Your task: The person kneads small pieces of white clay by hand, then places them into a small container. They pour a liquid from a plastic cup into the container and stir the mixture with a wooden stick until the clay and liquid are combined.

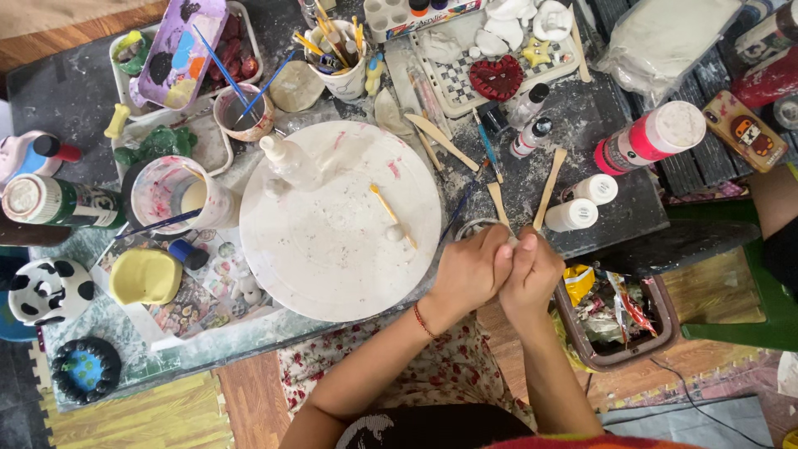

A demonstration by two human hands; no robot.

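Head view: small white lump [513, 242] pinched between left hand [470, 270] and right hand [532, 278], fingers curled shut around it, near tabletop [75, 91] edge. Left: round white board [332, 241] bearing yellow-handled tool [387, 209]. Right, lower: brown bin [615, 320].

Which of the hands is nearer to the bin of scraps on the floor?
Right. The right hand is just left of the bin; the left hand, pressed against it, lies farther left.
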